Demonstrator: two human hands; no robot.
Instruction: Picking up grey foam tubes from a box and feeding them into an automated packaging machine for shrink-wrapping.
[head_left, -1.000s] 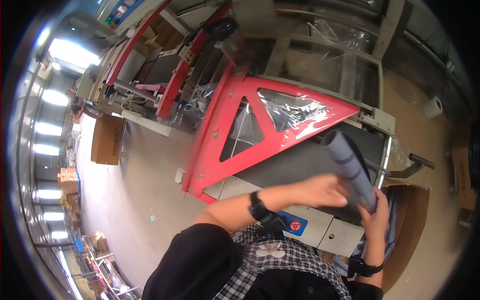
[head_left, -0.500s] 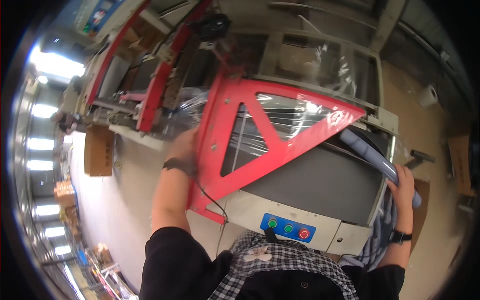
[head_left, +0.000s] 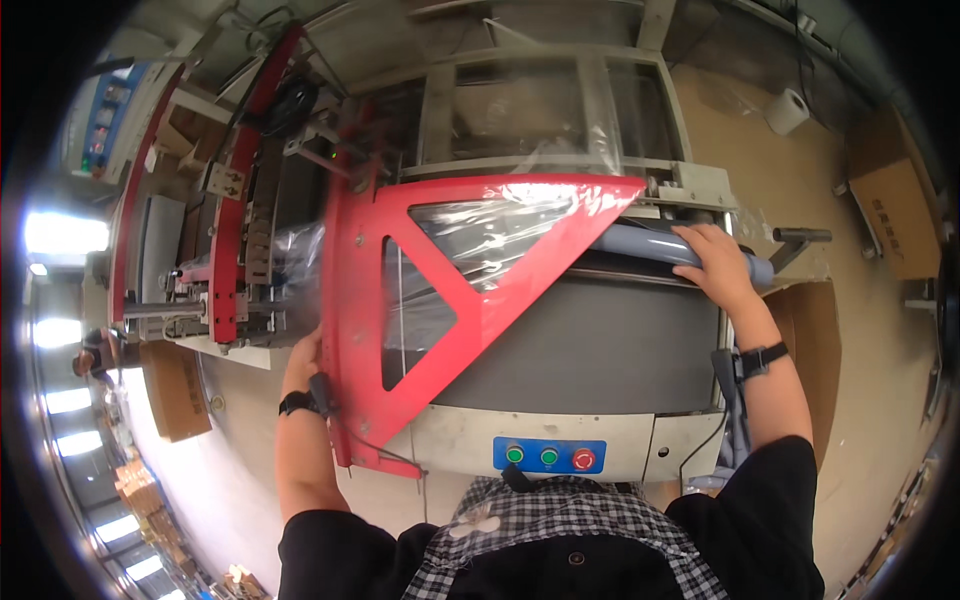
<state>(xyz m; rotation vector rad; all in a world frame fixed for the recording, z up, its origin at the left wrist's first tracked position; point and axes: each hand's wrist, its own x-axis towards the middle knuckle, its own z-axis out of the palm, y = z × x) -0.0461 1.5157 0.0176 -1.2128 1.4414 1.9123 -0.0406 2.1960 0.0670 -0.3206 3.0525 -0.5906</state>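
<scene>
My right hand [head_left: 718, 265] is closed over the right part of a shiny blue-grey roll [head_left: 650, 243]. This roll lies crosswise over the far side of the dark conveyor belt [head_left: 570, 345], and its left end goes under a red triangular frame [head_left: 480, 300]. Clear plastic film [head_left: 520, 235] shows through the frame's openings. Beside the frame's left edge is my left hand [head_left: 308, 357], its fingers mostly hidden behind the red metal, so what it touches cannot be made out.
A blue panel [head_left: 550, 456] with two green buttons and a red one sits on the machine's near side. A black handle [head_left: 802, 235] juts out at right. Cardboard boxes [head_left: 897, 205] stand on the right, near a white roll [head_left: 787, 111]. More red machine frames [head_left: 240, 190] rise at left.
The blue-grey roll has swung from a slant to lying nearly level across the belt. My right hand has moved away from me with it. My view has turned, and my left hand sits lower along the frame.
</scene>
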